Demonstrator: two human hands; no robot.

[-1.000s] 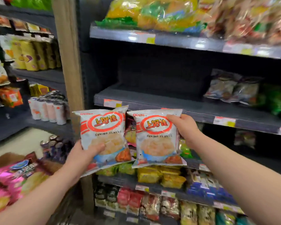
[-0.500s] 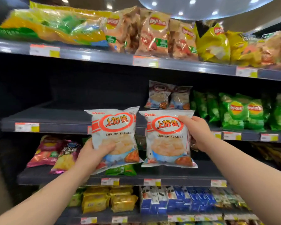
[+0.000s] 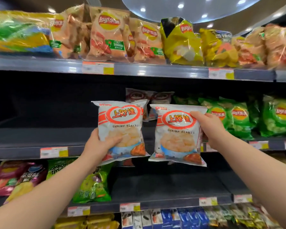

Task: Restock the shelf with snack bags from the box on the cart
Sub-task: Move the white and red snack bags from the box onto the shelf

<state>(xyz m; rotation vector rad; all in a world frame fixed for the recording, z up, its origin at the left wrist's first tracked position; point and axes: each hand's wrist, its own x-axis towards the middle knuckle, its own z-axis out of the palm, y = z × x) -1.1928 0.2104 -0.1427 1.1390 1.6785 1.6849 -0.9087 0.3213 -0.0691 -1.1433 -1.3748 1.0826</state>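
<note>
As both bags [image 3: 122, 129] rose, shelf [image 3: 31, 142] neared.

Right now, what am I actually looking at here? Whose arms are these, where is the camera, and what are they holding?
There is no machine here: these are a person's two bare arms, filmed by one wide-angle camera worn on their head, looking forward at a shop shelf. That is why the arms reach in from the bottom corners.

The left hand grips one white shrimp flakes bag from below, and the right hand grips a second shrimp flakes bag by its right edge. Both bags are held up in front of the middle shelf.

That shelf is bare on its left part. Two similar bags stand further back, and green chip bags fill its right part. The top shelf carries orange and yellow chip bags.
</note>
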